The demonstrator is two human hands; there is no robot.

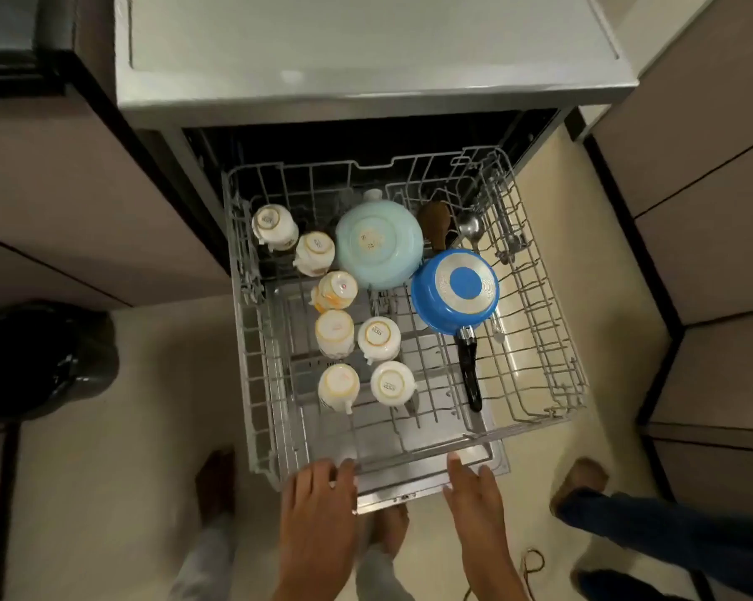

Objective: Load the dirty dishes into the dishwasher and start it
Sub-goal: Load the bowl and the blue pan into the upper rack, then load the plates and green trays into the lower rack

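Both my hands are down at the 6 o'clock edge of the rack (552,340), which sits slid out of the dishwasher (366,58) over the open door. My left hand (318,501) has its fingers fairly straight and close together, tips resting on the front rail around 7 o'clock. My right hand (474,496) is the same deal around 5 o'clock, fingers straight and touching the front edge. Neither one is gripping anything.

Inside the rack, seven white cups (333,334) sit upside down in a line running from 10 o'clock down to about 7. A pale blue bowl (379,245) is flipped over near 12 o'clock, just beside the cups. A blue pan (455,288) is bottom-up at about 2 o'clock, touching the bowl, with its black handle pointing toward 6. Behind it, a wooden spoon (435,223) and a metal ladle (470,227) sit side by side at 1 o'clock.

Off to 9 o'clock on the floor there's a black bin bag (40,357), and somebody else's foot (578,483) is at 4 o'clock.
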